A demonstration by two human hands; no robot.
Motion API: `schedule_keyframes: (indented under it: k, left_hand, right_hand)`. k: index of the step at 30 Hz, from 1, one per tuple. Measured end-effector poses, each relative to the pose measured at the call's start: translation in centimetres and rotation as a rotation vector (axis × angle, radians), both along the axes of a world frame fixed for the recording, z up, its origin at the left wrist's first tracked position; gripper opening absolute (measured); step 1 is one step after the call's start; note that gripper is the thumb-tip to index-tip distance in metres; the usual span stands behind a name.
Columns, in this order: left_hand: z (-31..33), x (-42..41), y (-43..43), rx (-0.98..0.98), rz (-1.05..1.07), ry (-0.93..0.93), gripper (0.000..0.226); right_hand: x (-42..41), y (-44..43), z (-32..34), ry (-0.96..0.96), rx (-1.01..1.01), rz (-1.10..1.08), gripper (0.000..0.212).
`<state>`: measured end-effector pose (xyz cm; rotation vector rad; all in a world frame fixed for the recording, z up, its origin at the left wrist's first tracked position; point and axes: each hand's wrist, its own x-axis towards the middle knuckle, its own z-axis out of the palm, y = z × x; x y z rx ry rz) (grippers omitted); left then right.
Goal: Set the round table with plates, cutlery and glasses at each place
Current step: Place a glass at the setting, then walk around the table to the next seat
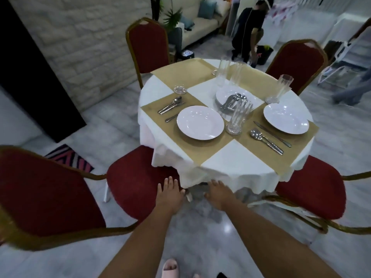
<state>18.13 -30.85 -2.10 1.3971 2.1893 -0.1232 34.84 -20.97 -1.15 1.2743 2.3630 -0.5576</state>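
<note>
The round table (224,157) wears a white cloth and gold placemats. A white plate (200,122) with cutlery (171,106) to its left lies on the near left mat. Another plate (285,118) with a knife, spoon and fork (269,138) lies on the right mat. In the middle stands a stack of plates (222,96) with loose cutlery (232,102) on top, and several tall glasses (237,119) stand around it. My left hand (169,194) and my right hand (218,194) reach out low in front of the cloth's hanging edge, fingers straight, holding nothing.
Red chairs with gold frames ring the table: one at near left (50,193), one at near right (309,189), and two at the back (148,45). A small glass dish (180,89) sits near the left edge. A person (251,31) crouches on the floor behind the table.
</note>
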Motion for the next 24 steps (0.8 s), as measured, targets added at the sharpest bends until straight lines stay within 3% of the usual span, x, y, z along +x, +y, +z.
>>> schedule_keyframes:
  k: [14,24]
  left_hand:
    - [-0.9,1.0,-16.5,-0.072,0.368,0.016,0.059]
    - [-2.9,-1.0,-31.1,-0.149,0.685,-0.121,0.060]
  right_hand:
    - [-5.9,-11.8,-1.0,-0.053,-0.118,0.420,0.058]
    - [-12.7,-24.8,-3.9,-0.144,-0.234,0.584,0.057]
